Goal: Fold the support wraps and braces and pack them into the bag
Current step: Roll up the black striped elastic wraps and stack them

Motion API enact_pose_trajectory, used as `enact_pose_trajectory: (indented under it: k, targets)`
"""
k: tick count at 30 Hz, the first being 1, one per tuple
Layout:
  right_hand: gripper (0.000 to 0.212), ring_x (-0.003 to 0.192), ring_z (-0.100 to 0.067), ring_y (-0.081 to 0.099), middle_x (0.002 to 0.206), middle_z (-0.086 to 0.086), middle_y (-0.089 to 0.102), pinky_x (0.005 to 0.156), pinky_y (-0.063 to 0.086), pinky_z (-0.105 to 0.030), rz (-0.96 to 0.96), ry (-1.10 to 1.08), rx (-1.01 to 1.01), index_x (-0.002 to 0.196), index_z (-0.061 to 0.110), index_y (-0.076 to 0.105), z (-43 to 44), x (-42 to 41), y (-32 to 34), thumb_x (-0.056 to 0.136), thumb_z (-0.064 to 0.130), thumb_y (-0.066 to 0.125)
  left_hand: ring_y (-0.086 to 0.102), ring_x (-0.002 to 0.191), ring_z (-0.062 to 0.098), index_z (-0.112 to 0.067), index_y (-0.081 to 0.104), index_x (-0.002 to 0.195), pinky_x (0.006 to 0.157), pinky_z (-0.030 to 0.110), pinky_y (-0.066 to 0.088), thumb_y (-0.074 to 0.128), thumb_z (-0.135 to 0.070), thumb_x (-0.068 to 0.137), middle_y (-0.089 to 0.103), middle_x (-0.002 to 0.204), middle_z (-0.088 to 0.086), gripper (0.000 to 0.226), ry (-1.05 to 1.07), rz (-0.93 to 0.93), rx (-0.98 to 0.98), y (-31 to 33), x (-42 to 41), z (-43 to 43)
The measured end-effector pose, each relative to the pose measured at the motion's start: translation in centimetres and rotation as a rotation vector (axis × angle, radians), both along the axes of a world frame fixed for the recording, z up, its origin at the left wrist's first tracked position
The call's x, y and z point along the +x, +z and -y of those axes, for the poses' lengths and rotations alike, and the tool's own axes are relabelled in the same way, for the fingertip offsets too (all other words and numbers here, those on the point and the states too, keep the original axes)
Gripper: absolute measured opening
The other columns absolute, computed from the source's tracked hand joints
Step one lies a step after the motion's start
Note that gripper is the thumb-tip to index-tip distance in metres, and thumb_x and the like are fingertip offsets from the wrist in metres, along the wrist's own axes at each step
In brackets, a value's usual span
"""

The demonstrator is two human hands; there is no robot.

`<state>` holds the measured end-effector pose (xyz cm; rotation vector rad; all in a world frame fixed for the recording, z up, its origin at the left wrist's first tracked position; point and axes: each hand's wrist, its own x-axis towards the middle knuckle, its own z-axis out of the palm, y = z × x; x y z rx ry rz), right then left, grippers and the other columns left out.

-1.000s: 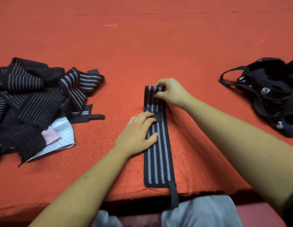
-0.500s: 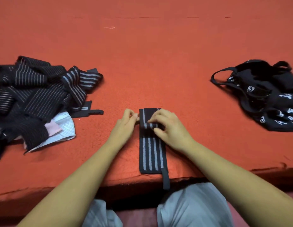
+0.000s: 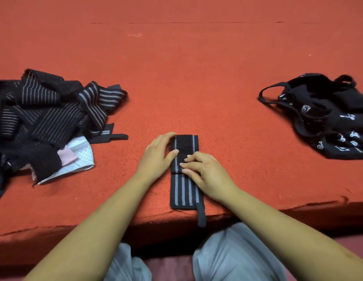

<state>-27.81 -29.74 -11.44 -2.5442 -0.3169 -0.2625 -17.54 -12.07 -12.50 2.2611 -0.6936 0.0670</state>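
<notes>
1. The red felt-covered table [image 3: 196, 78] carries everything.
2. A heap of black striped elastic wraps [image 3: 46, 114] lies far left, unfolded.
3. The black printed fabric bag [image 3: 328, 122] sits far right, well apart.
4. The black grey-striped wrist wrap [image 3: 183, 191] lies near centre with its far end doubled over, so folding is in hand.
5. The left hand [image 3: 158, 157] steadies the fold's left edge and the right hand [image 3: 209, 173] presses fingertips on it. Neither grip clasps. Next probably comes another fold nearward.
</notes>
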Motion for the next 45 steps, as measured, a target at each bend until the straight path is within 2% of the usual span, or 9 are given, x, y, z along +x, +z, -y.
enact_pose_trajectory:
  k: [6,10,20,26,31,34,37,40,45]
  targets:
    - [0.023,0.117,-0.014,0.060,0.110,0.001,0.063,0.101,0.047,-0.042,-0.088,0.084,0.032,0.114,0.016,0.073,0.9,0.3,1.0,0.095,0.020,0.061,0.046,0.132,0.016,-0.023,0.047,0.144,0.114,0.039,0.030,0.055,-0.025,0.099,0.051,0.141,-0.003,0.046,-0.002,0.032,0.122,0.1,-0.2,0.5]
    - [0.017,0.098,-0.014,0.060,0.104,0.001,0.061,0.092,0.047,-0.036,-0.187,0.151,0.032,0.104,0.016,0.074,1.6,1.8,2.9,0.087,0.017,0.073,0.039,0.139,0.018,-0.020,0.036,0.152,0.117,0.037,0.023,0.052,-0.043,0.092,0.043,0.149,0.000,0.066,-0.038,-0.028,0.192,0.4,-1.2,0.0]
    - [0.013,0.111,-0.016,0.059,0.113,0.001,0.062,0.097,0.049,-0.039,0.025,0.038,0.040,0.101,0.014,0.072,1.0,0.6,0.4,0.089,0.020,0.069,0.011,0.153,0.012,-0.018,0.018,0.159,0.125,0.038,0.015,0.036,-0.064,0.092,0.008,0.168,-0.003,0.084,-0.141,0.141,0.346,-0.6,-5.0,-2.2]
    - [0.012,0.095,-0.015,0.060,0.097,0.000,0.062,0.088,0.048,-0.033,-0.086,-0.007,0.060,0.094,0.015,0.074,1.8,2.5,3.2,0.090,0.025,0.070,0.010,0.153,0.007,-0.027,0.031,0.156,0.125,0.040,0.012,0.020,-0.063,0.092,0.014,0.166,-0.007,0.074,-0.190,0.149,0.419,-0.4,-5.2,-2.2]
    - [0.069,0.118,-0.024,0.056,0.138,-0.011,0.053,0.101,0.044,-0.034,-0.330,-0.183,0.058,0.144,0.015,0.047,2.8,8.1,5.8,0.083,0.030,0.078,0.014,0.153,0.011,-0.043,0.037,0.150,0.124,0.033,0.005,0.025,-0.057,0.097,0.018,0.166,-0.004,0.056,-0.232,0.170,0.394,-0.2,-5.3,-2.4]
    - [0.059,0.084,-0.021,0.062,0.119,-0.010,0.065,0.074,0.052,-0.032,-0.497,-0.130,0.020,0.136,0.007,0.054,2.4,9.5,6.5,0.085,0.022,0.078,0.030,0.143,0.018,-0.042,0.046,0.146,0.119,0.037,0.023,0.036,-0.054,0.099,0.035,0.154,0.000,0.050,-0.193,0.198,0.345,-0.3,-5.5,-2.6]
    - [0.040,0.064,-0.021,0.059,0.084,-0.007,0.064,0.055,0.052,-0.034,-0.534,-0.089,0.060,0.119,0.004,0.064,2.0,9.6,7.3,0.084,0.018,0.078,0.043,0.111,0.019,-0.036,0.057,0.139,0.097,0.035,0.039,0.045,-0.047,0.099,0.048,0.122,-0.004,0.043,-0.177,0.326,0.297,-0.5,-5.7,-2.5]
    - [0.024,0.063,-0.021,0.059,0.077,-0.012,0.065,0.055,0.051,-0.035,-0.493,-0.054,0.019,0.102,0.001,0.068,1.7,8.9,7.7,0.083,0.015,0.077,0.047,0.099,0.018,-0.030,0.063,0.133,0.082,0.033,0.037,0.051,-0.038,0.099,0.055,0.109,-0.008,0.037,-0.225,0.431,0.258,-0.7,-5.6,-2.6]
    - [0.021,0.081,-0.020,0.059,0.091,-0.003,0.065,0.069,0.041,-0.030,-0.212,-0.083,0.011,0.102,0.011,0.064,1.6,7.6,7.2,0.082,0.010,0.069,0.053,0.110,0.017,-0.027,0.065,0.129,0.091,0.038,0.042,0.052,-0.041,0.095,0.060,0.120,-0.009,0.040,-0.176,0.368,0.241,-0.6,-6.0,-2.6]
